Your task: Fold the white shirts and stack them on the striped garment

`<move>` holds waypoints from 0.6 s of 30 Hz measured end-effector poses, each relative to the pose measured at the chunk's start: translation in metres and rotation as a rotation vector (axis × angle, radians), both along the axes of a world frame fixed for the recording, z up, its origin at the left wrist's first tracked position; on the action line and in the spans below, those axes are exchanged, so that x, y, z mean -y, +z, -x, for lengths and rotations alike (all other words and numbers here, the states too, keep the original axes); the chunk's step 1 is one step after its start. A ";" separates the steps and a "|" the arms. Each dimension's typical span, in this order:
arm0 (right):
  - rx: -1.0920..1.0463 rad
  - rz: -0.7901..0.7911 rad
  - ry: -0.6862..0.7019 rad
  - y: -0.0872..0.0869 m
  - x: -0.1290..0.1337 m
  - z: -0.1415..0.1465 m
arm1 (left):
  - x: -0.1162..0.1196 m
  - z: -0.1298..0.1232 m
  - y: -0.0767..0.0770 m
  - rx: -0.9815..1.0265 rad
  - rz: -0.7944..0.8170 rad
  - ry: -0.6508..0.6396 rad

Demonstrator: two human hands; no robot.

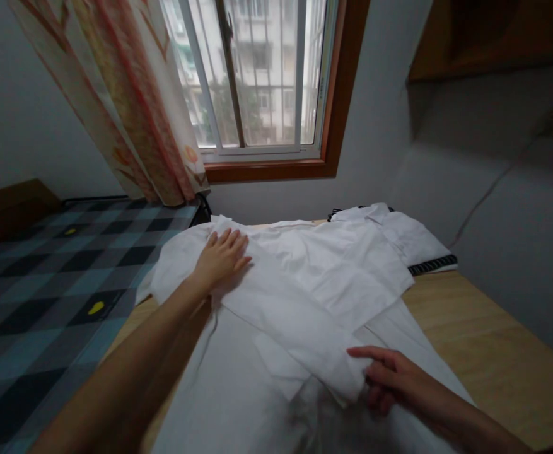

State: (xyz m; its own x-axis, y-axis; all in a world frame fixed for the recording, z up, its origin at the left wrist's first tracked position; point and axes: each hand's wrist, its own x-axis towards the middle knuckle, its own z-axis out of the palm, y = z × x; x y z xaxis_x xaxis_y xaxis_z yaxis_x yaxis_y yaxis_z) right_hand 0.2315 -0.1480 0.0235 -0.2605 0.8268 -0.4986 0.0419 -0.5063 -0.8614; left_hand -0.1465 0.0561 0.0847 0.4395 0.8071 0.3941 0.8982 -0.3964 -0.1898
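1. Left hand (222,258): left of centre in the frame. The palm lies flat on the cloth, with the fingers extended and slightly apart. No grip is visible.
2. Right hand (384,375): lower right of centre. The index finger is extended to the edge of the cloth; the other fingers are curled. Whether any cloth is pinched cannot be told.
3. White garment (337,258): spread across the centre of the frame, wrinkled. A sleeve-like panel (295,315) runs diagonally from the left hand to the right hand.
4. Step in hand (judged): laying the panel across the garment and flattening it.
5. Next move (judged): requires steady pressure from the left palm while the right fingers straighten the panel's end. Uneven tension may crease the cloth.
6. Work surface: a pale wooden board (484,328), exposed at right and in a strip at left. A white item with dark trim (413,243) lies at its far right.
7. Room: a checked bed cover (129,255) occupies the left; a patterned curtain (139,94) hangs upper left, beside a wood-framed window (257,75) at top centre.
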 end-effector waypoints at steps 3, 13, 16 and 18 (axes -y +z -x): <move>0.387 -0.218 0.062 0.009 -0.010 -0.013 | -0.015 0.001 -0.028 -0.039 0.067 0.047; 0.758 -1.413 0.470 0.030 -0.110 0.111 | -0.020 0.002 -0.025 -0.096 0.115 0.043; 0.843 -1.357 0.662 0.003 -0.131 0.143 | -0.025 0.004 -0.023 -0.107 0.124 0.078; 0.879 -1.300 0.712 -0.010 -0.134 0.146 | -0.029 0.007 -0.026 -0.098 0.135 0.106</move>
State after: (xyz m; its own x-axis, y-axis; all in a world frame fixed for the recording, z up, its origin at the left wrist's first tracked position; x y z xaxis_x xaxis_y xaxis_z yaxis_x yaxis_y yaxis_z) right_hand 0.0852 -0.0144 0.0134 -0.7631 0.6239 0.1686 0.5769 0.7752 -0.2573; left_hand -0.1533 0.0851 0.0586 0.3798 0.8937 0.2389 0.9163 -0.3280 -0.2298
